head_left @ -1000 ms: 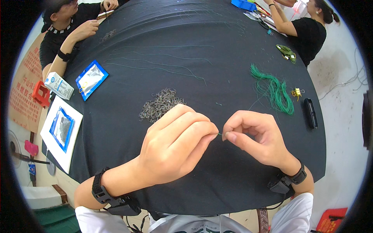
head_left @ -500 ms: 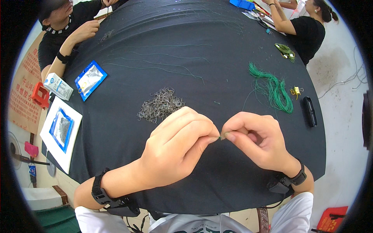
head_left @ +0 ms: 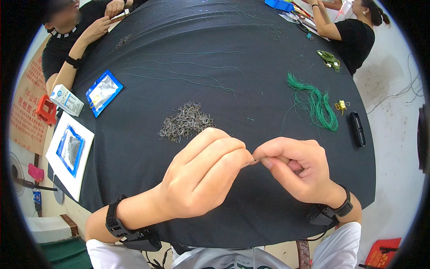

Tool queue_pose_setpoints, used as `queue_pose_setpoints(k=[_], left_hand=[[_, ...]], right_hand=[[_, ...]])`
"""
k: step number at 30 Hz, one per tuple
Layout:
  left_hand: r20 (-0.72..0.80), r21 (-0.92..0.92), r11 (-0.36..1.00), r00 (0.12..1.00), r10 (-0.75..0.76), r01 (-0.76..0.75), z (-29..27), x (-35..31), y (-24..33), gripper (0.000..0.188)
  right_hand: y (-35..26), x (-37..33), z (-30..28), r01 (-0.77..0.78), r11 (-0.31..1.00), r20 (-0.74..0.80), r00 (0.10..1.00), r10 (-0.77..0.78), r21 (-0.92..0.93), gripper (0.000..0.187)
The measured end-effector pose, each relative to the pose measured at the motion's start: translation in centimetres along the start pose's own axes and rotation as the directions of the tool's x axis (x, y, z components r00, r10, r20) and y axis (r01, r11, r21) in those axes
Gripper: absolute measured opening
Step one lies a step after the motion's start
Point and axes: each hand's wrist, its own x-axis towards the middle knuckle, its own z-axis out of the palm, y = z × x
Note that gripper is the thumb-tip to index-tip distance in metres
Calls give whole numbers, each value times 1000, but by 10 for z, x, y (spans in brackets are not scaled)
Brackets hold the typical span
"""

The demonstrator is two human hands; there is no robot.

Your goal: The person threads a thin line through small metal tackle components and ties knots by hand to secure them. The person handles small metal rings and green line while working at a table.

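My left hand (head_left: 208, 172) and my right hand (head_left: 295, 168) meet fingertip to fingertip above the near half of the table. Both are closed in a pinch. A tiny dark bit shows between the fingertips, too small to name; the rest of it is hidden by the fingers. Just beyond my left hand lies a heap of small grey metal fish hooks (head_left: 186, 122). To the far right of my right hand rests a loose bundle of green thread (head_left: 316, 105), with stray strands trailing from it.
The black-clothed table (head_left: 148, 98) carries several single threads (head_left: 179, 78). Blue-edged packets (head_left: 104, 93), a white carton (head_left: 67, 99) and a white board (head_left: 85, 152) lie left. A yellow binder clip (head_left: 341, 105) and a black case (head_left: 357, 129) lie right. Two people sit across.
My left hand has rolled slightly, and its knuckles sit a little lower. My right hand has dropped slightly. The person at far left has brought both hands together.
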Motion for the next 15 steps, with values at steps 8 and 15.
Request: queue_pose_setpoints(k=[8, 15], left_hand=[[-8, 19, 1000, 1000, 4, -4, 1, 0, 2, 19], [-3, 38, 999, 1000, 15, -14, 0, 0, 2, 19]], right_hand=[[3, -2, 4, 27, 1000, -49, 998, -27, -8, 18], [4, -1, 5, 56, 998, -56, 997, -58, -37, 18]])
